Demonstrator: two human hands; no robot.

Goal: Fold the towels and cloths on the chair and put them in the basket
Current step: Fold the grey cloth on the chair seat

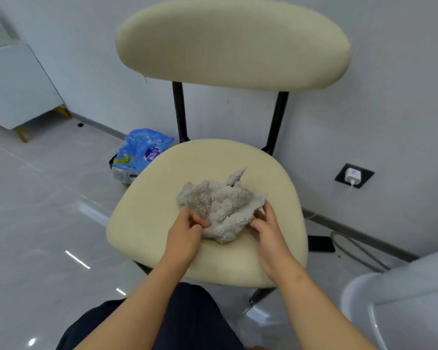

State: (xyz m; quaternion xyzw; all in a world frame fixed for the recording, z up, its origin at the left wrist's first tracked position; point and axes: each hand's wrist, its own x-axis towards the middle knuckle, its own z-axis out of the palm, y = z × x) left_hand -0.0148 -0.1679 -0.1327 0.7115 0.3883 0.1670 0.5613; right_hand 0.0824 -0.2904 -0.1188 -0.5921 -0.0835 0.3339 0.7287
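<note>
Cloth (220, 208): grey, fluffy, crumpled in a heap on the chair seat, one corner poking up at the back.
Chair (147, 223): cream seat & backrest, black legs; cloth sits approx mid-seat, a bit right of centre.
L hand (187, 224): on cloth's near-left edge, fingers curled, thumb & fingertips pinching the fabric.
R hand (263, 227): on near-right edge, fingers curled into the fabric, gripping it too.
Cloth vs hands: lies btwn both hands, touching each; bulk of it spreads just beyond the fingers, away from the person, w/ a near lump sitting btwn the two hands.
Floor (36, 223): glossy pale tiles; blue plastic pack (142, 152) behind seat's left side.
Socket (367, 174): right of chair, white charger (353, 176) plugged in w/ cable.
Lower right: white curved object (390, 294), cut off by the edge, can't tell what it is.
</note>
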